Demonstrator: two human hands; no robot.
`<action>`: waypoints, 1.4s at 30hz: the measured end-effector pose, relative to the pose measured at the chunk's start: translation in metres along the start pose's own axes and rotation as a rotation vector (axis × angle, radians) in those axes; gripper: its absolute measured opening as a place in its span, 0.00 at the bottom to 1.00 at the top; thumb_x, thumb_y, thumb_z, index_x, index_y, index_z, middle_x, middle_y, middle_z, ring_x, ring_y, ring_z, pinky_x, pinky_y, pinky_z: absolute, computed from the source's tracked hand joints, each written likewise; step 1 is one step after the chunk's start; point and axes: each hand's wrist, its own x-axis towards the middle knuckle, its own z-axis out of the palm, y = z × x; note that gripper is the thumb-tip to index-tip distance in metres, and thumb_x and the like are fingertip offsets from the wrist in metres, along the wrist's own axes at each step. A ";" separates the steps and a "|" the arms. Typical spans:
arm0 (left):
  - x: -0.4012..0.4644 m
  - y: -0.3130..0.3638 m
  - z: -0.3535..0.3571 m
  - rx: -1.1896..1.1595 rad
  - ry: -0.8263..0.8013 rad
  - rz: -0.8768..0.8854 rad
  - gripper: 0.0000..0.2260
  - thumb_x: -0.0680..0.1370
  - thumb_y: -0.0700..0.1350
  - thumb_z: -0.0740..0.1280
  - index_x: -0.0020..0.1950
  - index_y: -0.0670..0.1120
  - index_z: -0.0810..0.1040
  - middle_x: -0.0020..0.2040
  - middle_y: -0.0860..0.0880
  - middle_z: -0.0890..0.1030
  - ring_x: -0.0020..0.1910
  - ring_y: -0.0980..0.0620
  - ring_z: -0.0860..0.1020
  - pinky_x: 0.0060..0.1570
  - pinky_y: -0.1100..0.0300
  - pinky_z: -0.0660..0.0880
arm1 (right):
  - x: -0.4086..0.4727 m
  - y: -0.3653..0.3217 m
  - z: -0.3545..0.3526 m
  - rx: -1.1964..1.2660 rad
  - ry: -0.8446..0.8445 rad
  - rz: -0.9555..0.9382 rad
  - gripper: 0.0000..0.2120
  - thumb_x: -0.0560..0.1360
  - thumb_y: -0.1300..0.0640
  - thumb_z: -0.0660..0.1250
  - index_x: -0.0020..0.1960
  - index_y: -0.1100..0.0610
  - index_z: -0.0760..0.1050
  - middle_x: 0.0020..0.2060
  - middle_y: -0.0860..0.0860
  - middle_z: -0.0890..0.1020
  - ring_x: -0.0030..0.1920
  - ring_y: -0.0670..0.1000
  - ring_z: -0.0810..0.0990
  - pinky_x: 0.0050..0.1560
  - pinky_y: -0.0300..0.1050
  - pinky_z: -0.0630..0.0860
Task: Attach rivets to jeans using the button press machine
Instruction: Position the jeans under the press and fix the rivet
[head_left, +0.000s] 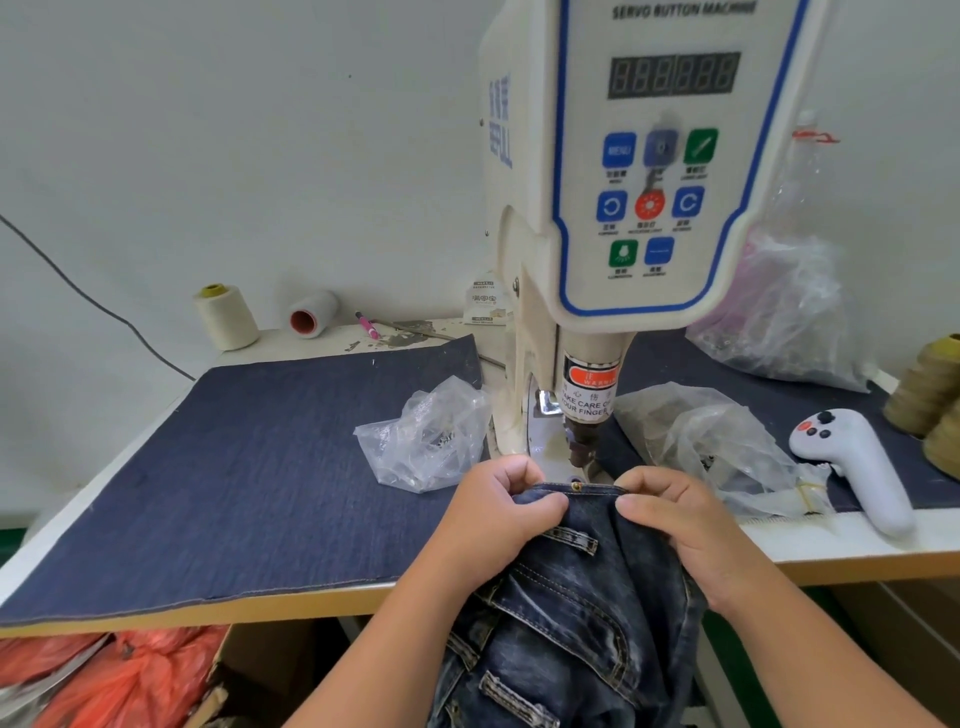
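Observation:
Dark washed jeans (571, 587) hang over the table's front edge, their top edge held just in front of the press head (584, 441) of the white button press machine (649, 171). A small brass rivet (576, 486) sits on that edge of the denim. My left hand (498, 512) pinches the fabric left of the rivet. My right hand (670, 519) pinches it on the right. The lower die under the cloth is hidden.
A dark denim mat (249, 467) covers the table. Clear plastic bags lie left (426, 436) and right (722, 447) of the machine. A white handheld controller (857, 462) lies at right. Thread cones (226, 317) stand at the back, more (930, 395) at far right. Orange bags (130, 670) lie below.

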 end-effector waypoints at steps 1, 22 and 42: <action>0.000 0.000 0.000 0.016 0.009 0.004 0.08 0.67 0.54 0.71 0.34 0.52 0.75 0.32 0.55 0.77 0.32 0.58 0.74 0.35 0.63 0.74 | -0.001 0.000 0.000 -0.011 0.007 -0.007 0.12 0.63 0.49 0.74 0.40 0.56 0.82 0.38 0.60 0.83 0.40 0.56 0.82 0.44 0.49 0.79; -0.068 0.087 -0.022 0.018 -0.232 0.238 0.08 0.65 0.46 0.69 0.29 0.50 0.71 0.28 0.48 0.69 0.28 0.55 0.67 0.31 0.64 0.65 | -0.071 -0.045 0.063 -0.344 -0.053 -0.244 0.13 0.63 0.45 0.74 0.44 0.46 0.79 0.38 0.50 0.83 0.40 0.49 0.81 0.44 0.41 0.77; -0.146 0.094 -0.089 0.465 0.299 0.201 0.38 0.59 0.68 0.77 0.67 0.68 0.69 0.65 0.67 0.73 0.67 0.69 0.69 0.53 0.67 0.71 | -0.085 -0.063 0.116 -0.758 0.288 -1.105 0.08 0.74 0.61 0.70 0.41 0.66 0.84 0.32 0.53 0.77 0.34 0.52 0.72 0.37 0.50 0.71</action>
